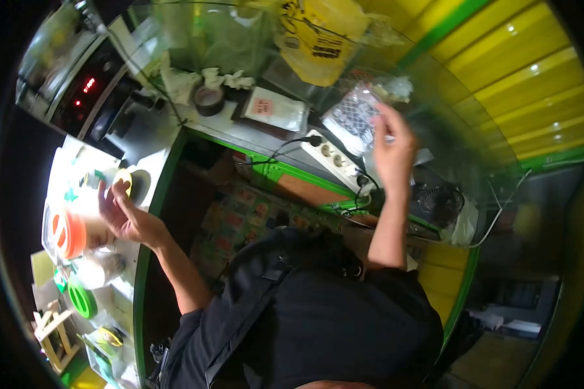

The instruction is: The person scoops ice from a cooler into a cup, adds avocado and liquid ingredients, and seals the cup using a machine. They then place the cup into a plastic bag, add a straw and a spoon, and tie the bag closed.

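Two bare hands reach out from a person in a dark top, seen from the head camera, and the green-edged counter (285,170) serves as the landmark for everything else. The left hand (124,211) sits at the counter's left, brightly lit end, palm open and fingers spread, its fingertips against a small yellow roll of tape (122,179); whether it actually grips the roll cannot be told. Just below that hand on the same stretch stands a clear container with an orange lid (68,232), and further down lies a green roll (82,299). The right hand (393,150) is raised above the counter's right part, fingers curled around a clear packet with a dark patterned content (355,120), held tilted in the air. Under that hand, on the counter, lies a white power strip (336,159) with a black plug in it. Toward the middle of the counter's far side rest a dark roll of tape (209,99) and a white packet with a pink label (274,109). Above the counter hangs a yellow bag with black print (321,39). A small black fan (439,203) sits at the counter's right end.
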Demonstrator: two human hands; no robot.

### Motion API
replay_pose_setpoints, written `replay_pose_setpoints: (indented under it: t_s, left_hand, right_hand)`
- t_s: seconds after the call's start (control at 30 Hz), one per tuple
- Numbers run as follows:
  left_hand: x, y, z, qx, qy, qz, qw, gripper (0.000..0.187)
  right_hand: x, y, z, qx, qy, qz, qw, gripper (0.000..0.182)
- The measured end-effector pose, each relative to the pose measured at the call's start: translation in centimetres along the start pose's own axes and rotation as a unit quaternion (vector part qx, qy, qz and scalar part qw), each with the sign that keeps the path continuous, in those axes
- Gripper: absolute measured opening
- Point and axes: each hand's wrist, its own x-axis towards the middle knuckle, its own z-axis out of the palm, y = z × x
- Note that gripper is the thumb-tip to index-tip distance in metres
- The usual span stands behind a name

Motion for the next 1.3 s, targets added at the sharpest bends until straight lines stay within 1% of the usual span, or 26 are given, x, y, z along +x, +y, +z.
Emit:
replay_pose_setpoints:
  t_s: [0.07, 0.17, 0.23, 0.27, 0.3, 0.33, 0.37, 0.4, 0.43, 0.47, 0.53, 0.57, 0.63, 0.67, 0.77, 0.8, 0.87, 0.9, 0.93, 0.97, 1.0, 1.03, 1.07, 1.13, 1.23, 1.3]
  left_hand:
    - [-2.2, 1.0, 4.5, -0.026, -0.055, -0.084, 0.995, 0.032]
    - [-6.7, 2.6, 12.2, -0.026, -0.27, -0.122, 0.955, 0.037]
    - [-10.9, 1.6, 16.8, -0.017, -0.43, -0.111, 0.896, 0.04]
    - [-13.1, -0.3, 19.0, -0.016, -0.511, -0.062, 0.857, 0.045]
    - [-14.9, 0.1, 21.2, 0.013, -0.576, -0.131, 0.807, 0.049]
    - [-16.5, 0.1, 23.4, 0.017, -0.608, -0.095, 0.788, 0.054]
    - [-19.3, -3.8, 25.6, -0.02, -0.614, 0.016, 0.789, 0.061]
    - [-20.0, -4.1, 27.0, 0.016, -0.638, 0.044, 0.769, 0.066]
    - [-21.4, -5.8, 28.4, 0.033, -0.629, 0.107, 0.769, 0.066]
    - [-22.2, -6.4, 29.6, 0.059, -0.64, 0.125, 0.755, 0.066]
    - [-22.7, -7.9, 31.3, -0.021, -0.675, 0.053, 0.736, 0.066]
    - [-22.2, -7.9, 31.8, -0.014, -0.676, 0.054, 0.735, 0.066]
    - [-21.6, -7.9, 32.8, -0.039, -0.749, -0.044, 0.659, 0.065]
    - [-21.8, -7.7, 32.9, -0.042, -0.755, -0.043, 0.653, 0.065]
    - [-22.6, -7.1, 32.4, -0.096, -0.674, -0.044, 0.732, 0.047]
    - [-22.4, -6.9, 32.6, -0.098, -0.67, -0.046, 0.735, 0.047]
    - [-21.9, -6.4, 32.5, 0.008, -0.697, -0.082, 0.712, 0.042]
    - [-21.7, -6.5, 32.5, 0.0, -0.704, -0.119, 0.701, 0.041]
    - [-21.5, -6.5, 32.4, 0.004, -0.702, -0.119, 0.702, 0.041]
    - [-21.4, -6.6, 32.3, -0.036, -0.705, -0.127, 0.697, 0.039]
    - [-21.4, -6.7, 32.2, -0.075, -0.711, -0.133, 0.686, 0.038]
    - [-21.9, -7.1, 32.2, -0.114, -0.685, -0.103, 0.712, 0.033]
    - [-21.6, -6.5, 32.1, -0.113, -0.697, -0.096, 0.702, 0.033]
    - [-20.8, -5.0, 31.4, -0.032, -0.693, -0.119, 0.71, 0.031]
    - [-20.9, -5.0, 31.1, -0.02, -0.689, -0.107, 0.716, 0.03]
    - [-20.9, -4.8, 30.9, 0.004, -0.689, -0.092, 0.719, 0.03]
  right_hand:
    - [1.6, 2.7, -4.3, -0.135, 0.023, 0.029, 0.99, 0.02]
    - [3.4, 6.1, -4.6, -0.131, -0.027, -0.016, 0.991, 0.024]
    - [4.2, 8.1, -3.2, -0.2, -0.074, -0.111, 0.971, 0.025]
    - [4.4, 8.5, -2.4, -0.241, -0.102, -0.144, 0.954, 0.025]
    - [4.7, 9.1, -1.6, -0.242, -0.136, -0.125, 0.952, 0.024]
    - [4.7, 9.9, -1.1, -0.247, -0.173, -0.107, 0.947, 0.023]
    - [4.8, 10.9, -0.9, -0.225, -0.193, -0.107, 0.949, 0.02]
    - [5.0, 10.8, -1.3, -0.223, -0.196, -0.122, 0.947, 0.02]
    - [5.0, 10.6, -1.8, -0.14, -0.203, -0.078, 0.966, 0.017]
    - [4.7, 10.4, -2.4, -0.056, -0.214, -0.029, 0.975, 0.015]
    - [4.6, 10.3, -3.6, 0.004, -0.224, -0.016, 0.974, 0.012]
    - [4.7, 10.8, -3.9, 0.037, -0.243, -0.005, 0.969, 0.011]
    - [5.4, 11.6, -4.4, 0.059, -0.273, 0.006, 0.96, 0.012]
    - [5.6, 11.8, -4.9, 0.069, -0.307, 0.015, 0.949, 0.012]
    - [6.7, 11.9, -5.5, 0.07, -0.308, 0.011, 0.949, 0.014]
    - [7.3, 11.5, -5.7, 0.078, -0.299, -0.005, 0.951, 0.014]
    - [7.9, 11.0, -6.5, 0.066, -0.333, 0.013, 0.94, 0.021]
    - [8.3, 11.5, -6.8, 0.145, -0.4, -0.005, 0.905, 0.029]
    - [8.6, 12.1, -6.9, 0.225, -0.459, -0.022, 0.859, 0.036]
    - [9.1, 13.2, -6.4, 0.354, -0.532, 0.048, 0.767, 0.051]
    - [9.1, 13.8, -5.5, 0.362, -0.523, 0.049, 0.77, 0.051]
    - [9.0, 14.4, -4.7, 0.381, -0.536, 0.145, 0.739, 0.056]
    - [9.0, 14.8, -3.9, 0.397, -0.544, 0.24, 0.699, 0.061]
    - [9.3, 15.6, -1.9, 0.313, -0.551, 0.219, 0.742, 0.05]
    - [9.0, 14.7, 0.1, 0.31, -0.491, 0.243, 0.777, 0.041]
    - [8.6, 13.1, 0.9, 0.111, -0.468, 0.16, 0.862, 0.03]
